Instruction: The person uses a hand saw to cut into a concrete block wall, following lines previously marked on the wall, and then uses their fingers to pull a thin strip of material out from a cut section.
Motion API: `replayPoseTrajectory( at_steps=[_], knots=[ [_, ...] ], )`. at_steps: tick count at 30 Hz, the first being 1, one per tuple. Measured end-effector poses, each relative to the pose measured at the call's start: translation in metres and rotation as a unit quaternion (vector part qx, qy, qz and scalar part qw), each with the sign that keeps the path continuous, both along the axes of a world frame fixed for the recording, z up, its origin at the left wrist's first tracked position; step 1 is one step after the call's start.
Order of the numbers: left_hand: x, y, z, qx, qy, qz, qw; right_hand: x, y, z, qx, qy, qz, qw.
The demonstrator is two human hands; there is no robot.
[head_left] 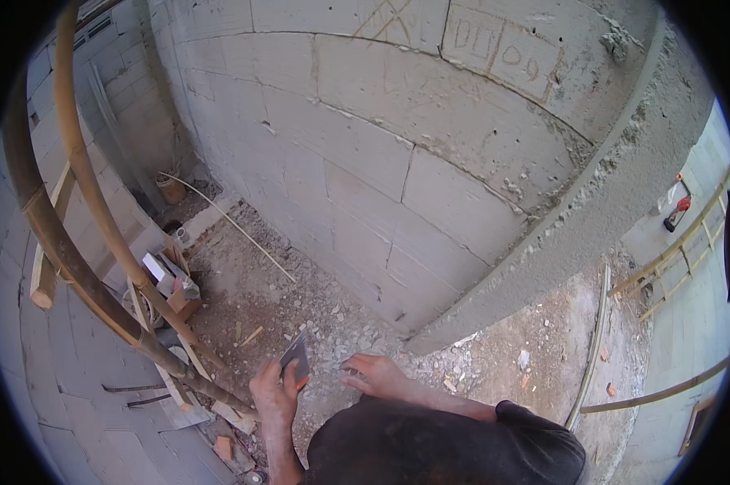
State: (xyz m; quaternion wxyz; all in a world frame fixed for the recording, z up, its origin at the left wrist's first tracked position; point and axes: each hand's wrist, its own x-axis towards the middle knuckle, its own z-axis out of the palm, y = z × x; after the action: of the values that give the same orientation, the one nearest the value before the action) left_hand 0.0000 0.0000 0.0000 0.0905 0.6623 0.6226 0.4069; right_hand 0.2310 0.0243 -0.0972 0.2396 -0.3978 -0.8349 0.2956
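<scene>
My left hand is closed around a flat, grey-bladed trowel with an orange-red part at its lower end. Its blade points up and away from me, above the rubble floor, and my fingers hide part of the grip. To the right of it, my right hand is held in front of my body with its fingers loosely bent and apart. Nothing can be made out in it, and it does not touch the trowel. Ahead of both hands rises a grey block wall with smeared joints.
Bamboo poles slant across the left side, close to my left arm. A rough concrete column stands on the right. Debris and a thin pale rod lie on the floor. A red-and-black tool sits at the far right.
</scene>
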Motion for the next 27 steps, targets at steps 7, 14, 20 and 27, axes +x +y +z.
replayPoseTrajectory(
  at_steps=[7,14,20,27],
  knots=[
    [0.107,0.097,0.079,0.101,-0.081,-0.147,0.981,0.028,0.085,0.081,0.218,0.089,-0.171,0.957],
    [0.153,0.148,0.117,0.136,-0.100,-0.260,0.951,0.062,0.108,0.125,0.285,0.046,-0.343,0.894],
    [0.175,0.188,0.136,0.130,-0.013,-0.401,0.907,0.071,0.124,0.136,0.332,-0.035,-0.450,0.828],
    [0.163,0.323,0.222,0.134,-0.083,-0.434,0.887,0.043,0.117,0.121,0.187,-0.108,-0.608,0.764]
  ],
)
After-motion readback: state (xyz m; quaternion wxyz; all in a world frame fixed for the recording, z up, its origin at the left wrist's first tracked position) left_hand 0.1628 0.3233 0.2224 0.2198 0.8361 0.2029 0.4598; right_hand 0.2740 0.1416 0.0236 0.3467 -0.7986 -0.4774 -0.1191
